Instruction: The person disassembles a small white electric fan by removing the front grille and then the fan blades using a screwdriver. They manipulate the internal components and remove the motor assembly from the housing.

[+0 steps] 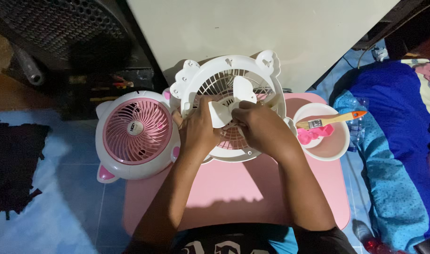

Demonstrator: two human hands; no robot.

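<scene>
The white fan blade (229,106) sits at the middle of the white fan shell (224,75), and both hands meet on it from the near side. The left hand (198,129) lies just left of the hub, fingers curled shut on the lower left vane. The right hand (257,124) lies just right of the hub, fingertips pinched on the blade's centre, with the thumb side hidden, so how firm the pinch is cannot be told. The blade lies directly ahead of both hands, at their fingertips, neither hand clearly nearer. One vane stands up away from the person toward the far rim of the shell; the blade's spin axis points roughly up toward the camera, square to the shell's grille.

The shell rests on the pink bench (233,188), its far edge against a pale board (271,28). Its eared rim shows beyond the hands.

Taking the shell as landmark: just to its left, touching or nearly so, lies the front grille (137,134), pink-slatted in a white ring with small pink ears, hanging partly off the bench's left edge. Just to its right sits a white bowl (335,146) holding a pink part (311,134), with a wooden-handled brush (332,120) laid across the rim, handle pointing right. Further right, off the bench, lies blue bedding (393,150).
</scene>
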